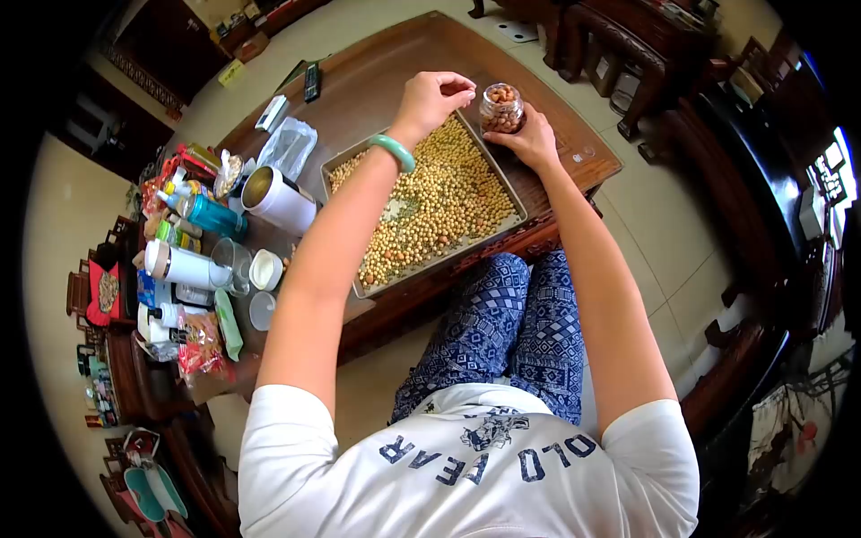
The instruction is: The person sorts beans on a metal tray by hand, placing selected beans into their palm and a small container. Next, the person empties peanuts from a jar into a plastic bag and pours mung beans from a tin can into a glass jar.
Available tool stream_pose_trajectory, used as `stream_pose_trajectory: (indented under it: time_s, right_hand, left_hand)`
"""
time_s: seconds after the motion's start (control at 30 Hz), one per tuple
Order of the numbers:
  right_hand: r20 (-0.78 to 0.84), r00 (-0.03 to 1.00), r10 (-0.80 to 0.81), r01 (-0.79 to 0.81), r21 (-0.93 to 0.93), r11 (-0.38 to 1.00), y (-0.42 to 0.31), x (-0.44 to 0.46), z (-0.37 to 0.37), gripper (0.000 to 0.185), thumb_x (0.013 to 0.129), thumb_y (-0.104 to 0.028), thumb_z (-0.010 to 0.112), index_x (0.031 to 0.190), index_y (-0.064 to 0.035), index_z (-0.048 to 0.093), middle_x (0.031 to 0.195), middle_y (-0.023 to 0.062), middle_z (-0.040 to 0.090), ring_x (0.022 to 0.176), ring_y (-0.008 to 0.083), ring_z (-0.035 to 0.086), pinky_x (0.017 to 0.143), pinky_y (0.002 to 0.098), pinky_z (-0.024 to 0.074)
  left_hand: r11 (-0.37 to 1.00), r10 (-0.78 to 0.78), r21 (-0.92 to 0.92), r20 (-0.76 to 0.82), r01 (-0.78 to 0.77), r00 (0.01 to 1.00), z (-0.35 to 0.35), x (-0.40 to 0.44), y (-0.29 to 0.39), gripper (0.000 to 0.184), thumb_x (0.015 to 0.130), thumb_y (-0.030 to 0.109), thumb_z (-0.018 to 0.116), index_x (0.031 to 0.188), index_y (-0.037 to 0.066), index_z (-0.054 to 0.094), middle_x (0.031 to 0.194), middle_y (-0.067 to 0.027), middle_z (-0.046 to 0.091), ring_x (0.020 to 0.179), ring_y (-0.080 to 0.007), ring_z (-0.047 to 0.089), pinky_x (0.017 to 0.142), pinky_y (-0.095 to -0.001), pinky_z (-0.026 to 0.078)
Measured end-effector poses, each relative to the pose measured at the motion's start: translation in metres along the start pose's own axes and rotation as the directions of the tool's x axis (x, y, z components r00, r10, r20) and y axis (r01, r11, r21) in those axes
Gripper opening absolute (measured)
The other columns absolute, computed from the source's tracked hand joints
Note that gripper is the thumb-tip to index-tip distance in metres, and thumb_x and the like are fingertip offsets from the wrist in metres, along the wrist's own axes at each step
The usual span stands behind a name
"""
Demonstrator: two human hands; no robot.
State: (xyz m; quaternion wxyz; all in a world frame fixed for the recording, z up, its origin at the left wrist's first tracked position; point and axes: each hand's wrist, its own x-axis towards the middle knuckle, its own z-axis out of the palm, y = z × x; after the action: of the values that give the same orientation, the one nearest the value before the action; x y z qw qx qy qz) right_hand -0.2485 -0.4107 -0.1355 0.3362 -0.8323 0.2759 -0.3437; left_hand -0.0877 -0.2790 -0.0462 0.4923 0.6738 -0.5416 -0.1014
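Observation:
A clear jar [501,109] of reddish-brown nuts stands upright at the tray's far right corner. My right hand [529,139] is wrapped around its side. Just left of the jar's open mouth, my left hand [434,100] hovers with its fingertips pinched together; anything between them is too small to make out. A green bangle [392,153] circles my left wrist. Below my hands lies a shallow rectangular tray [499,170] spread with yellow beans [439,193], small green ones among them and a few reddish-brown nuts near the front.
Left of the tray, the wooden table [377,67] carries a white canister [280,202], a plastic bag [289,146], a teal bottle [211,215], a white tumbler [184,266] and several packets. A remote [312,82] lies farther back. Dark carved furniture [619,54] stands beyond the right side.

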Motion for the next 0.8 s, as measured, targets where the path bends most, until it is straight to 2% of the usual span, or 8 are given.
stream_pose_trajectory:
  time_s: [0.03, 0.13, 0.2, 0.33, 0.67, 0.73, 0.77, 0.8]
  right_hand:
    - [0.015, 1.000, 0.009, -0.010, 0.021, 1.000, 0.001, 0.002, 0.000, 0.073, 0.057, -0.045, 0.088, 0.111, -0.0026, 0.063, 0.107, 0.0165, 0.067, 0.103, 0.0349, 0.061, 0.092, 0.0425, 0.0481]
    - [-0.044, 0.999, -0.017, 0.015, -0.041, 0.999, -0.001, -0.001, 0.000, 0.077, 0.055, -0.047, 0.088, 0.114, -0.0032, 0.062, 0.108, 0.0174, 0.067, 0.105, 0.0358, 0.059, 0.093, 0.0433, 0.0472]
    - [-0.023, 1.000, -0.007, 0.006, -0.025, 1.000, -0.008, -0.004, -0.004, 0.078, 0.056, -0.047, 0.087, 0.116, -0.0045, 0.061, 0.110, 0.0167, 0.066, 0.107, 0.0355, 0.058, 0.094, 0.0432, 0.0462]
    - [-0.004, 1.000, 0.002, -0.003, -0.035, 0.999, -0.004, -0.001, -0.001, 0.078, 0.055, -0.048, 0.087, 0.116, -0.0064, 0.060, 0.109, 0.0148, 0.066, 0.108, 0.0347, 0.056, 0.094, 0.0433, 0.0459]
    - [-0.011, 1.000, 0.019, -0.019, -0.020, 1.000, -0.006, -0.002, -0.001, 0.078, 0.056, -0.047, 0.086, 0.117, -0.0066, 0.061, 0.113, 0.0141, 0.065, 0.110, 0.0336, 0.056, 0.096, 0.0424, 0.0455]
    - [-0.005, 1.000, 0.026, -0.026, -0.027, 0.999, -0.006, -0.002, -0.001, 0.077, 0.056, -0.047, 0.086, 0.117, -0.0066, 0.061, 0.113, 0.0142, 0.065, 0.111, 0.0333, 0.056, 0.096, 0.0424, 0.0456]
    - [-0.005, 0.999, 0.036, -0.036, -0.035, 0.999, -0.006, -0.002, -0.001, 0.077, 0.057, -0.047, 0.086, 0.117, -0.0066, 0.061, 0.113, 0.0144, 0.065, 0.111, 0.0330, 0.056, 0.096, 0.0424, 0.0456]
    - [0.023, 0.998, 0.057, -0.057, 0.002, 0.998, -0.008, -0.002, -0.003, 0.076, 0.057, -0.046, 0.086, 0.117, -0.0065, 0.061, 0.112, 0.0150, 0.065, 0.111, 0.0331, 0.056, 0.096, 0.0426, 0.0458]
  left_hand:
    - [0.998, 0.011, -0.060, -0.008, -0.011, 1.000, 0.009, 0.007, -0.001, 0.015, 0.082, 0.010, 0.073, 0.096, 0.003, 0.074, 0.084, -0.0072, 0.074, 0.074, -0.0116, 0.068, 0.070, -0.0257, 0.054]
    - [0.997, 0.074, -0.002, -0.034, -0.074, 0.997, 0.027, 0.019, -0.001, 0.015, 0.083, 0.009, 0.073, 0.096, 0.002, 0.073, 0.084, -0.0073, 0.074, 0.075, -0.0119, 0.069, 0.071, -0.0260, 0.055]
    - [0.998, 0.008, -0.058, -0.033, -0.010, 0.999, 0.034, 0.024, 0.000, 0.015, 0.086, 0.006, 0.070, 0.099, -0.001, 0.072, 0.088, -0.0049, 0.073, 0.079, -0.0100, 0.066, 0.073, -0.0245, 0.054]
    - [0.998, -0.017, -0.063, -0.002, 0.017, 1.000, 0.043, 0.027, 0.003, 0.015, 0.086, 0.006, 0.071, 0.099, 0.000, 0.072, 0.089, -0.0060, 0.073, 0.080, -0.0103, 0.067, 0.075, -0.0252, 0.054]
    - [0.996, -0.018, -0.084, -0.036, 0.015, 0.999, 0.039, 0.029, -0.001, 0.016, 0.086, 0.009, 0.072, 0.099, 0.000, 0.072, 0.090, -0.0074, 0.074, 0.080, -0.0105, 0.068, 0.075, -0.0254, 0.055]
    - [0.999, -0.016, 0.039, -0.052, 0.018, 0.998, 0.035, 0.026, 0.003, 0.016, 0.086, 0.012, 0.071, 0.099, 0.003, 0.074, 0.091, -0.0069, 0.073, 0.079, -0.0128, 0.068, 0.074, -0.0267, 0.054]
    - [0.999, -0.019, 0.038, -0.059, 0.022, 0.998, 0.035, 0.025, 0.001, 0.016, 0.086, 0.012, 0.071, 0.099, 0.003, 0.074, 0.091, -0.0069, 0.073, 0.079, -0.0128, 0.068, 0.074, -0.0267, 0.054]
    - [0.989, 0.046, 0.141, -0.057, -0.038, 0.997, 0.034, 0.025, -0.002, 0.016, 0.085, 0.013, 0.071, 0.098, 0.005, 0.074, 0.089, -0.0082, 0.072, 0.077, -0.0166, 0.068, 0.073, -0.0285, 0.054]
